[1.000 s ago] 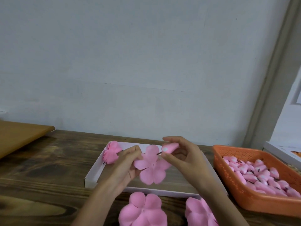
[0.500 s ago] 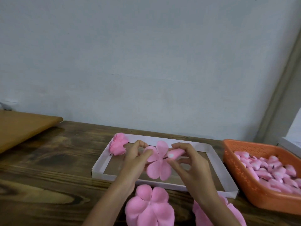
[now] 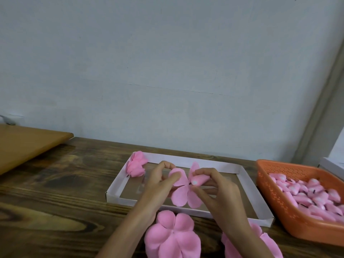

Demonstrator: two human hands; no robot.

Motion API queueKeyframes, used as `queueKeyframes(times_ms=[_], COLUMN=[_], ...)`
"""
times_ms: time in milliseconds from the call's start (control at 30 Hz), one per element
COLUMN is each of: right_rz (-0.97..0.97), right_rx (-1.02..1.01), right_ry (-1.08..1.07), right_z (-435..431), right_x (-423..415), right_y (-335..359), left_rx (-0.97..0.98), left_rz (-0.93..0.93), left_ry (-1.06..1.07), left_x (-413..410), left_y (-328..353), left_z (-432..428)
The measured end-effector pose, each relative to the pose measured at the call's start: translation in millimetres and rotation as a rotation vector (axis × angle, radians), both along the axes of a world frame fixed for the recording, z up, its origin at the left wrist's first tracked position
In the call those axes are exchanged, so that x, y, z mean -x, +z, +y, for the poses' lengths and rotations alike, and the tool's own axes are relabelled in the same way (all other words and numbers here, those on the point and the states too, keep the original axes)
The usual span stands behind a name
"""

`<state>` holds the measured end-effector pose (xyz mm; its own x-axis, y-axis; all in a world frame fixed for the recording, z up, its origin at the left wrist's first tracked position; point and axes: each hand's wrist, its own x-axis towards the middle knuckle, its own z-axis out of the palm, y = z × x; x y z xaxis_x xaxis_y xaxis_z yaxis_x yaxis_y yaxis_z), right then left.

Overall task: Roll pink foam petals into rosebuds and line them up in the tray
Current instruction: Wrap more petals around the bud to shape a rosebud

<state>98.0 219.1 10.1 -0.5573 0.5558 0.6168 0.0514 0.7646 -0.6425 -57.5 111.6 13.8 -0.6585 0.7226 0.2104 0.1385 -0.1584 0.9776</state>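
Note:
Over the white shallow tray point(image 3: 247, 185) my left hand point(image 3: 158, 185) pinches a flat pink foam petal piece point(image 3: 181, 196) by one lobe. My right hand point(image 3: 214, 189) pinches a small pink foam bud core point(image 3: 198, 180) with a white end, pressed against the petal piece's centre. One finished pink rosebud point(image 3: 136, 164) lies in the tray's far left corner. A stack of flat petal pieces point(image 3: 173, 237) lies on the table in front of the tray, and another stack point(image 3: 268, 244) is partly hidden under my right forearm.
An orange perforated basket point(image 3: 270, 192) at the right holds several pink bud cores. The dark wooden table point(image 3: 55, 202) runs to a pale wall behind. A lighter brown board point(image 3: 24, 144) sits at the far left. A white box edge point(image 3: 333, 165) shows at the far right.
Both hands have moved down and closer together over the tray, and the bud core now touches the petal piece's centre. The camera view has tilted and shifted slightly.

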Motion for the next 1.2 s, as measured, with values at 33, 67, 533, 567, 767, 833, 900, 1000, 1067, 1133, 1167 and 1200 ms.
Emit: queueKeyframes(times_ms=[33, 67, 533, 567, 767, 833, 900, 1000, 1067, 1133, 1167, 1200], right_rz=[-0.017, -0.033, -0.162, -0.185, -0.278, -0.288, -0.298, -0.299, -0.259, -0.214, -0.187, -0.164], right_rx=[-0.053, -0.107, -0.169, -0.198, -0.303, -0.294, -0.262, -0.198, -0.137, -0.150, -0.161, -0.169], right_ry=[-0.031, -0.060, -0.110, -0.117, -0.155, -0.146, -0.119, -0.039, 0.003, 0.010, 0.019, 0.035], right_z=[-0.3, -1.1, -17.1, -16.5, -19.2, -18.4, -16.6, -13.5, -10.6, -5.5, -2.5, 0.4], right_x=[0.0, 0.0, -4.4, -5.1, -6.2, -5.5, -5.2, -4.8, -5.9, -9.1, -11.1, -12.8], right_y=[-0.4, -0.7, 13.7, 13.3, 11.2, 12.1, 11.9, 10.0, 11.7, 15.5, 17.3, 19.2], left_rx=[-0.014, -0.032, -0.158, -0.156, -0.194, -0.196, -0.180, -0.159, -0.146, -0.136, -0.132, -0.128], left_rz=[-0.007, -0.005, 0.333, 0.325, 0.296, 0.326, 0.332, 0.325, 0.340, 0.347, 0.344, 0.342], left_ry=[-0.022, -0.043, -0.168, -0.154, -0.172, -0.180, -0.191, -0.232, -0.256, -0.294, -0.305, -0.303], left_x=[-1.4, -2.3, -3.6, -4.2, -8.7, -9.8, -10.6, -11.3, -10.8, -10.0, -9.7, -9.6], left_y=[0.4, 0.4, -0.2, -0.2, -0.2, 0.5, -0.3, -1.6, -0.9, 0.4, 0.6, 0.9], left_z=[-0.8, -1.5, 5.2, 5.3, 4.9, 5.4, 5.6, 3.7, 1.5, -0.1, -0.5, -0.8])
